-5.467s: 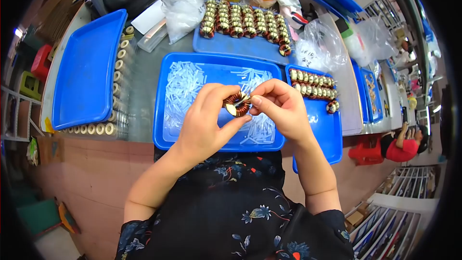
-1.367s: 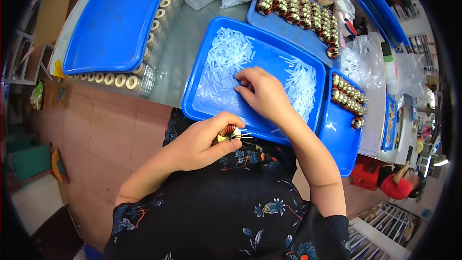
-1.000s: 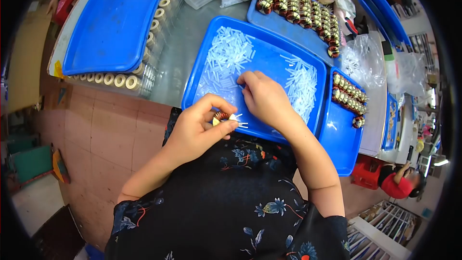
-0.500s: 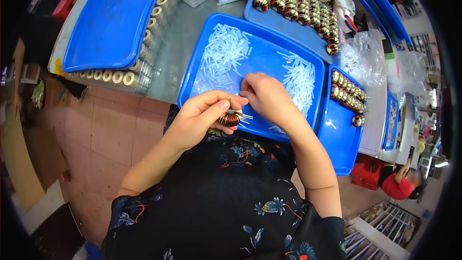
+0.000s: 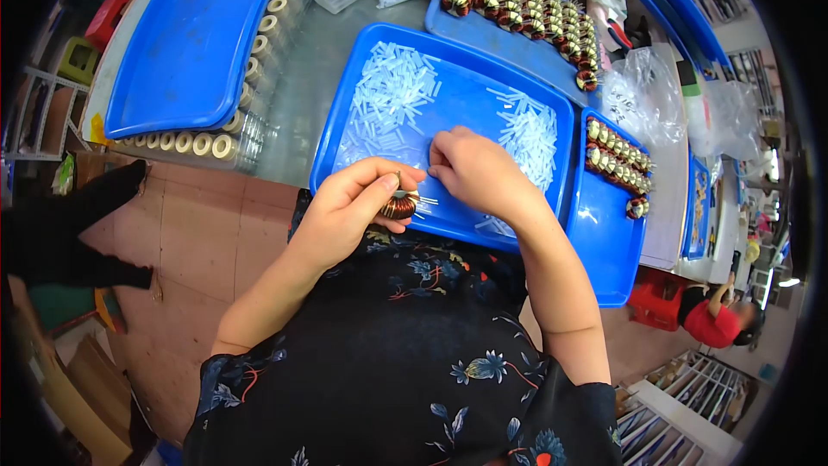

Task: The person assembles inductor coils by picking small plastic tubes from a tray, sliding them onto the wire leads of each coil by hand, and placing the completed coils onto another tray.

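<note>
Central tray (image 5: 466, 91): gap at 12 o'clock, between tube piles (image 5: 390, 91) at 10 and 3; right hand (image 5: 479, 171) obstructs 5.

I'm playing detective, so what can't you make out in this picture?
All in the head view:
- Whether the right hand pinches anything: its own back hides the fingertips.
- Part of the copper-coloured wound coil: covered by the left hand.
- Writing on the plastic bag: too small and blurred.
- The face of the person in black trousers: lost at the dark left edge.
</note>
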Demonstrator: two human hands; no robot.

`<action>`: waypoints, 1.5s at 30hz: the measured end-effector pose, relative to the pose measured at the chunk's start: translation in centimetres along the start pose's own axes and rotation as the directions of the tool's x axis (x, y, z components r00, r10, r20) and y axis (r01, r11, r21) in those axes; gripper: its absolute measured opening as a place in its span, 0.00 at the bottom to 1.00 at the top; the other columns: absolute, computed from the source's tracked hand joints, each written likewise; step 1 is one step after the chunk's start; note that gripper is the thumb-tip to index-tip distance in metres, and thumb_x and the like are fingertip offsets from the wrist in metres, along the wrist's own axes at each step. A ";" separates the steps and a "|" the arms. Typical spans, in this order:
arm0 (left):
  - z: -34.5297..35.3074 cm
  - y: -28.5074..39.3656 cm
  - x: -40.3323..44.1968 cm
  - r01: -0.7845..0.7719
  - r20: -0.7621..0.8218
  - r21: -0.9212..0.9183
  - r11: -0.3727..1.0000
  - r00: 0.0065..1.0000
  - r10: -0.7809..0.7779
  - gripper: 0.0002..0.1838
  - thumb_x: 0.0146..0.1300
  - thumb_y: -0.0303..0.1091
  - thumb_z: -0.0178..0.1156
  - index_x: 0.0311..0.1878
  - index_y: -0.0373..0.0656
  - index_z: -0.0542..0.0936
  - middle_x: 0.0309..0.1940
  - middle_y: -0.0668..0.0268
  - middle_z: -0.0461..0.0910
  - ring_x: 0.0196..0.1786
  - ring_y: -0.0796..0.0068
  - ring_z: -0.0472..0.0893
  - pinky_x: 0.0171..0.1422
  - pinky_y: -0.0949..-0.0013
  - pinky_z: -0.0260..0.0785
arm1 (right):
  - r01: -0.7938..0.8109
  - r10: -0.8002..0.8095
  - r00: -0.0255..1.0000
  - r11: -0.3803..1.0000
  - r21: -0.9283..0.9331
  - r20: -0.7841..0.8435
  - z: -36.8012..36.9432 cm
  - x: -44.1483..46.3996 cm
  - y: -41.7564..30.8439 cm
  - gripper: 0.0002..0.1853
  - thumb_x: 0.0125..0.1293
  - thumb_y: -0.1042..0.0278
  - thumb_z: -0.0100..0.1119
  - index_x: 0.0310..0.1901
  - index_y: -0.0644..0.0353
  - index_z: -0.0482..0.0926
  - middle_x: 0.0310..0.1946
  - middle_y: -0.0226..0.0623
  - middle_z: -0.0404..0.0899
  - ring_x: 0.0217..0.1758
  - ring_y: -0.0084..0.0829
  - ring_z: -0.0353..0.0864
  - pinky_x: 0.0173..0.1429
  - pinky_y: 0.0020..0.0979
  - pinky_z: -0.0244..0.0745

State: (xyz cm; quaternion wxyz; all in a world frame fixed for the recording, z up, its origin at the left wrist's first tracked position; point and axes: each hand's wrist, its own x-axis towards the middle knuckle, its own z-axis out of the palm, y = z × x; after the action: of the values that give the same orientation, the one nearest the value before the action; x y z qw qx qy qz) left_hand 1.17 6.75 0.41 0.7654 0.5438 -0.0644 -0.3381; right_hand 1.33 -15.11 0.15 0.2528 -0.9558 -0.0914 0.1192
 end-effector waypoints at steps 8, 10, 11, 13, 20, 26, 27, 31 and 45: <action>0.3 0.0 0.5 0.041 0.054 0.014 0.999 0.998 -0.042 0.12 0.77 0.32 0.48 0.46 0.36 0.79 0.54 0.55 0.79 0.40 0.79 0.82 0.41 0.76 0.80 | -0.095 0.167 0.981 0.855 0.510 -0.096 -2.3 -1.5 -1.1 0.08 0.65 0.75 0.63 0.44 0.65 0.78 0.37 0.42 0.82 0.40 0.33 0.84 0.47 0.30 0.79; 0.2 -0.2 0.7 0.062 0.096 0.012 0.998 0.993 -0.063 0.12 0.77 0.32 0.49 0.50 0.37 0.80 0.51 0.60 0.80 0.44 0.79 0.82 0.43 0.73 0.81 | -0.019 0.165 0.981 0.600 0.800 -0.101 -2.5 -2.0 -1.1 0.09 0.66 0.75 0.64 0.46 0.64 0.78 0.38 0.35 0.81 0.40 0.24 0.83 0.46 0.26 0.79; 0.2 -0.2 0.8 0.074 0.117 0.013 0.997 0.990 -0.075 0.12 0.77 0.32 0.50 0.52 0.37 0.80 0.49 0.63 0.81 0.46 0.79 0.82 0.45 0.72 0.82 | 0.024 0.166 0.980 0.434 0.901 -0.106 -2.5 -2.3 -1.2 0.09 0.67 0.75 0.64 0.47 0.64 0.78 0.38 0.31 0.81 0.40 0.20 0.82 0.45 0.23 0.79; 0.5 -0.2 0.9 0.095 0.137 0.026 0.995 0.986 -0.097 0.13 0.76 0.33 0.50 0.52 0.37 0.80 0.48 0.63 0.82 0.46 0.78 0.82 0.45 0.72 0.82 | 0.047 0.160 0.980 0.373 0.927 -0.114 -2.4 -2.8 -2.2 0.08 0.67 0.77 0.63 0.45 0.65 0.77 0.39 0.34 0.82 0.41 0.24 0.83 0.48 0.26 0.80; 1.2 0.2 1.1 0.138 0.143 0.059 0.989 0.979 -0.146 0.13 0.76 0.34 0.52 0.51 0.36 0.81 0.47 0.63 0.83 0.47 0.77 0.83 0.43 0.72 0.82 | 0.057 0.184 0.976 0.308 0.950 -0.119 -1.3 -3.6 -2.8 0.07 0.68 0.79 0.62 0.45 0.67 0.75 0.37 0.37 0.81 0.38 0.24 0.84 0.45 0.26 0.80; 1.3 0.1 1.1 0.152 0.132 0.065 0.986 0.978 -0.159 0.13 0.75 0.35 0.54 0.51 0.36 0.80 0.47 0.62 0.83 0.46 0.76 0.83 0.42 0.72 0.82 | 0.077 0.162 0.979 0.274 0.959 -0.125 -1.0 -3.8 -2.6 0.07 0.67 0.79 0.62 0.44 0.67 0.76 0.36 0.37 0.82 0.39 0.25 0.84 0.45 0.27 0.80; 1.3 0.1 1.1 0.153 0.132 0.066 0.986 0.978 -0.161 0.13 0.75 0.36 0.54 0.51 0.36 0.80 0.47 0.62 0.83 0.45 0.76 0.83 0.42 0.72 0.82 | 0.076 0.160 0.979 0.272 0.959 -0.123 -1.0 -3.8 -2.5 0.06 0.67 0.80 0.62 0.43 0.67 0.76 0.36 0.38 0.82 0.39 0.26 0.84 0.45 0.27 0.80; 1.2 -0.1 1.1 0.153 0.131 0.065 0.986 0.978 -0.160 0.13 0.75 0.36 0.54 0.51 0.36 0.80 0.46 0.63 0.83 0.44 0.77 0.83 0.41 0.72 0.81 | 0.078 0.144 0.982 0.282 0.956 -0.122 -0.9 -3.7 -2.2 0.06 0.66 0.80 0.63 0.43 0.67 0.76 0.36 0.38 0.82 0.39 0.26 0.84 0.46 0.28 0.81; 1.0 -0.2 1.2 0.131 0.129 0.078 0.988 0.982 -0.140 0.13 0.75 0.36 0.54 0.51 0.36 0.80 0.45 0.64 0.83 0.43 0.79 0.83 0.41 0.73 0.81 | 0.070 0.191 0.973 0.286 0.956 -0.128 -0.6 -3.7 -2.4 0.06 0.66 0.80 0.63 0.42 0.66 0.76 0.38 0.39 0.83 0.41 0.25 0.84 0.47 0.26 0.80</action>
State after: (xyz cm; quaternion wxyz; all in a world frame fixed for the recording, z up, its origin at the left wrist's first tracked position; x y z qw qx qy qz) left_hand 1.51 5.24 0.37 0.7151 0.5493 -0.0901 -0.4229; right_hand -2.34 -14.17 2.54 0.7762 -0.6250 0.0624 0.0543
